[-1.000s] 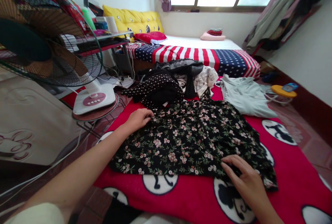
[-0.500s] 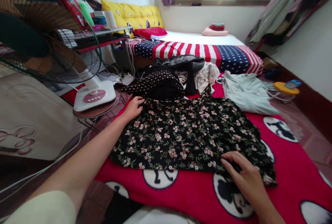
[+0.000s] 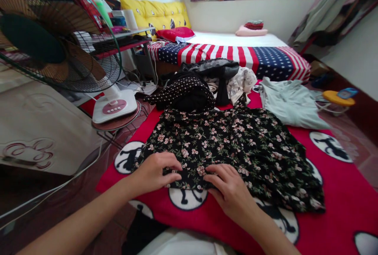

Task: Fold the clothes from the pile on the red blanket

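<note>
A black floral garment (image 3: 218, 140) lies spread over a red blanket (image 3: 348, 192) with white round patches. Both my hands are at its near edge, a short gap apart. My left hand (image 3: 159, 170) is on the left part of that edge, thumb and fingers apart. Just right of it, my right hand (image 3: 226, 184) rests on the cloth with its fingers spread and the thumb below the hem. Neither hand visibly grips the fabric. Beyond the garment sit a dotted black cloth (image 3: 186, 89) and a pale green garment (image 3: 291, 101).
A fan (image 3: 113, 107) stands on a round stool (image 3: 118, 123) to the left, beside a cluttered desk. Behind the clothes pile is a bed with a flag-patterned cover (image 3: 218, 54). A yellow stool (image 3: 338, 98) stands at right, and hanging clothes are above it.
My left hand has come from the garment's far left corner down to its near edge. My right hand has moved left along that edge, closer to the left one. The view has shifted slightly.
</note>
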{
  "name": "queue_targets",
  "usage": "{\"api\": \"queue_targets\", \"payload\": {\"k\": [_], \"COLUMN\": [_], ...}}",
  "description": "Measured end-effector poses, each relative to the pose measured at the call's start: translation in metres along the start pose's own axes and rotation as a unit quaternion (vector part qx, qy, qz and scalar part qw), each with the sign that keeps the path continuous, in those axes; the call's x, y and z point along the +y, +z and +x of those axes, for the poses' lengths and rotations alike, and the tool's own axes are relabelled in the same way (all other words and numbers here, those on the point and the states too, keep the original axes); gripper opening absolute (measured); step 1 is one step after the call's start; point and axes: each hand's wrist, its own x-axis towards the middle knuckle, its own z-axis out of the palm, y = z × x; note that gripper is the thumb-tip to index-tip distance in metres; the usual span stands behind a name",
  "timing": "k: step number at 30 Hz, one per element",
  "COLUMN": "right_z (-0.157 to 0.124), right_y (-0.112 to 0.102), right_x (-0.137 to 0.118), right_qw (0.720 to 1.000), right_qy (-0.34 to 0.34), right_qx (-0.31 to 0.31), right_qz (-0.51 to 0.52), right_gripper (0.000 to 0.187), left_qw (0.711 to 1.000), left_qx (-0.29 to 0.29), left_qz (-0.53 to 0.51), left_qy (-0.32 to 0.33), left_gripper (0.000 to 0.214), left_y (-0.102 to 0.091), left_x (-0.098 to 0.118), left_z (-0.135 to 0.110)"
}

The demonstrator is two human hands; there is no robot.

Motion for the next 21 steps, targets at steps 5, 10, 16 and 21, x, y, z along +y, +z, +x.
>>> {"api": "queue_targets", "payload": {"k": [5, 10, 16, 21], "right_z": [0.011, 0.011, 0.010, 0.007], "right_y": [0.012, 0.005, -0.005, -0.007], "right_x": [-0.005, -0.011, -0.008, -0.001], "right_qw": [0.998, 0.996, 0.966, 0.945], "right_qy": [0.002, 0.027, 0.118, 0.161], "right_qx": [-0.040, 0.011, 0.056, 0.094], "right_qz": [-0.039, 0.087, 0.224, 0.268], "right_gripper": [0.010, 0.013, 0.010, 0.016], "left_qw": [0.993, 0.986, 0.961, 0.939], "left_qx": [-0.041, 0.025, 0.147, 0.242], "left_qz": [0.108, 0.165, 0.233, 0.242], "left_qy": [0.036, 0.022, -0.011, -0.042], "left_gripper": [0.028, 0.035, 0.031, 0.026], "left_y": [0.036, 0.047, 0.022, -0.022], "left_x": [0.011, 0.008, -0.009, -0.031], "left_z": [-0.011, -0.021, -0.024, -0.031]}}
